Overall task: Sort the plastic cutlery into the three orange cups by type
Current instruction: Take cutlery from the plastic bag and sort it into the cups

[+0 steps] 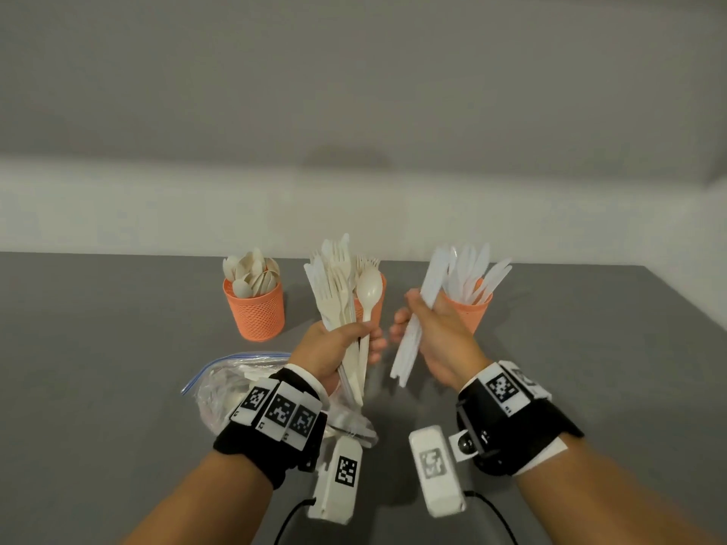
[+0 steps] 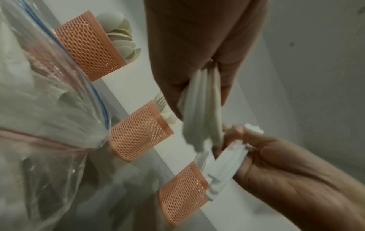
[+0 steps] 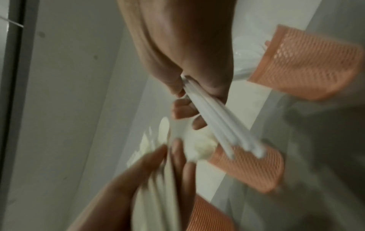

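Nearest, a clear zip bag [image 1: 236, 383] lies on the grey surface [image 1: 98, 367] at the left. Above it the left hand [image 1: 330, 350] grips a mixed bundle of forks and a spoon [image 1: 342, 308]. Just right, the right hand [image 1: 436, 336] clasps white knives [image 1: 417, 328]. Farther back stand three orange cups: spoon cup [image 1: 257, 312] left, fork cup [image 1: 377, 304] middle, knife cup [image 1: 474, 312] right.

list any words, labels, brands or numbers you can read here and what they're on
No readable words, brands or numbers in any view.
Left wrist band: square black-and-white coded markers, no text.
Right wrist band: same kind of markers; tiny marks beside them too small to read.
Orange cups, cutlery, plastic bag: no print visible.
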A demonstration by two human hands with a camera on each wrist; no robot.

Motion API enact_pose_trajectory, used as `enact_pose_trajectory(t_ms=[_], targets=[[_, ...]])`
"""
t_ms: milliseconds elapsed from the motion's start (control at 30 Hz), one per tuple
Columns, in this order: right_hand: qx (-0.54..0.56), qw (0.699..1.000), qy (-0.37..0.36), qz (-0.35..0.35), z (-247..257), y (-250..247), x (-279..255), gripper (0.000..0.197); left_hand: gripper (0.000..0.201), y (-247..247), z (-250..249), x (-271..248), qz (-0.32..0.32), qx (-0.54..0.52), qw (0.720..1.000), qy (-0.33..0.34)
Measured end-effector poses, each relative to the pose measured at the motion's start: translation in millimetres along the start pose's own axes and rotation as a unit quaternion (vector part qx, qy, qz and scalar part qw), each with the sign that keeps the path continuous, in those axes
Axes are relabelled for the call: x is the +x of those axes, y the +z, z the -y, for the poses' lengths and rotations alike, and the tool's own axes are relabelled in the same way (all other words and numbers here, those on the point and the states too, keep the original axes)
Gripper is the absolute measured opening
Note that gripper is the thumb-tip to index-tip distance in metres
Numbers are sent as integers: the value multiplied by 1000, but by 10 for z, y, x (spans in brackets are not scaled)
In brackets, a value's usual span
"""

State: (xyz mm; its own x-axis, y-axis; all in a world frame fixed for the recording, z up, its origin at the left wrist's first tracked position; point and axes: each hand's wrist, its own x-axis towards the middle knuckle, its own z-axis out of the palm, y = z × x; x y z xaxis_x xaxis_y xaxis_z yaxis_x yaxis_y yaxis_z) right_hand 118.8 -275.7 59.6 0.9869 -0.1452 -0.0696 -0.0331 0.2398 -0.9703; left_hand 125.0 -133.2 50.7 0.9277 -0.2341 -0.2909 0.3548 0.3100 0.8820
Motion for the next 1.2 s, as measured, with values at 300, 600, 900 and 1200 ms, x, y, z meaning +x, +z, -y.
enact_pose_trajectory(t_ms=[300,600,900,1200], targets=[[99,995,8,-8,463,-679,611,20,17,-25,-55,37,25,8,999,19],[-137,978,-138,-74,533,-947,909,16,7,-24,-78,88,16,17,999,27],[-217,961,-145,-96,336,-885,1068,13,13,0,-56,130,36,8,999,13],[-323,940,-62,-88,166,-971,1166,17,18,72,-60,219,67,23,997,17]])
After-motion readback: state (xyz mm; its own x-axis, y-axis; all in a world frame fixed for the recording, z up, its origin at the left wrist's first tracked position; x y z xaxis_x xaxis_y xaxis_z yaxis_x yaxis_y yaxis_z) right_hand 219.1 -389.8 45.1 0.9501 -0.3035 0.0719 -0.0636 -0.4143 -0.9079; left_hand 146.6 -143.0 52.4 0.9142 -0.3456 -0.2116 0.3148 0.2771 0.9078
